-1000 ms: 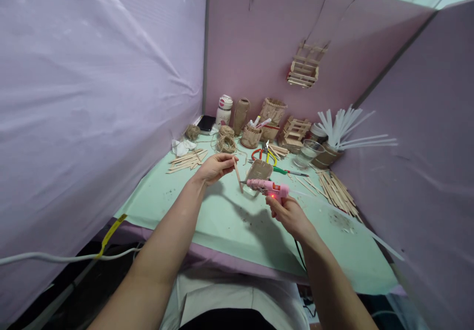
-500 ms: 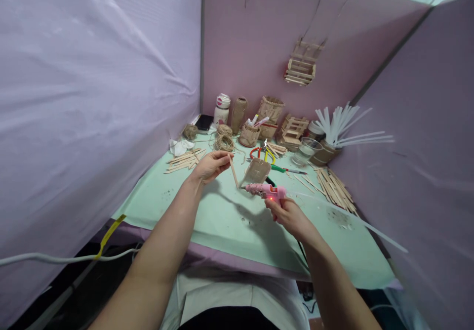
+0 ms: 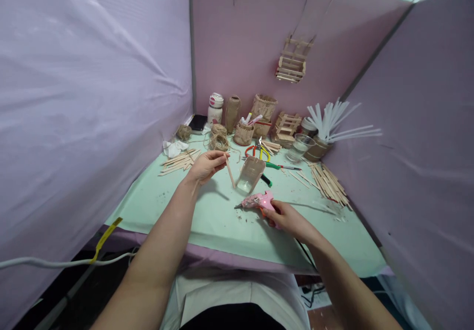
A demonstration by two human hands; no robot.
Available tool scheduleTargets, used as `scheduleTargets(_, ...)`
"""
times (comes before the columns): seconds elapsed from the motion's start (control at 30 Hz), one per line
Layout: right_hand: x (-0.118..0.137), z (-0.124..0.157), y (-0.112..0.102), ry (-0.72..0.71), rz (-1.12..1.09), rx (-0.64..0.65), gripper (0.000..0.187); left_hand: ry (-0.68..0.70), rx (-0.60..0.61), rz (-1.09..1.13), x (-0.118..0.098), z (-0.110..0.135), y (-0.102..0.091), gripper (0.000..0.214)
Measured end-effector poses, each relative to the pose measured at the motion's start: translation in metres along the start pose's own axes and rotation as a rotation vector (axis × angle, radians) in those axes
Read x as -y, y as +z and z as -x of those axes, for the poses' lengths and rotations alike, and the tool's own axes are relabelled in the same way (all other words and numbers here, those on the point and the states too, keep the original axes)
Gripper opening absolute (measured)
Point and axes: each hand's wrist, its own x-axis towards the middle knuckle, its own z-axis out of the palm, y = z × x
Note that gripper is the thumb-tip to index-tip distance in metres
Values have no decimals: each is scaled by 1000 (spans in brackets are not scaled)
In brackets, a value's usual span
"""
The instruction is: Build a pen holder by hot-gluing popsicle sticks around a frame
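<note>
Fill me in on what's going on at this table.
The person's left hand pinches a thin wooden stick by its upper end. The right hand holds a pink glue gun low over the table, its nozzle apart from the stick. A small open container sits just beyond the gun, with loose sticks off to the right.

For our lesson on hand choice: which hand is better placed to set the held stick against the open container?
Probably the left hand: it pinches the stick, whose lower end is near the open container. The right hand grips the glue gun.
</note>
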Motion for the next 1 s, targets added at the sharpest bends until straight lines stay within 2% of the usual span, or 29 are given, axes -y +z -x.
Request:
scheduleTargets(0.13, 2, 6, -1, -125, 302, -119, 34, 35, -21, -75, 2, 1, 4, 29)
scheduleTargets(0.23, 6, 9, -10, -122, 378, -135, 39, 93, -14, -161, 4, 1, 7, 28)
scheduleTargets(0.3, 11, 6, -21, -131, 362, -239, 37, 144, -12, -230, 5, 2, 9, 28)
scheduleTargets(0.4, 21, -12, -39, -289, 242, -414, 48, 222, 1, -323, 5, 3, 14, 25)
scheduleTargets(0.5, 29, -40, -47, -441, 104, -375, 73, 282, 42, -387, 6, 5, 17, 22)
scheduleTargets(0.6, 31, -64, -40, -492, 44, -272, 87, 326, 60, -424, 8, 6, 20, 20)
scheduleTargets(0.67, 31, -72, -32, -515, 8, -250, 89, 352, 52, -448, 9, 7, 20, 19)
scheduleTargets(0.87, 32, -77, -12, -448, -62, -364, 83, 418, 16, -600, 11, 6, 21, 14)
scheduleTargets(1.0, 36, -77, -5, -430, -57, -427, 83, 389, -2, -601, 12, 4, 18, 17)
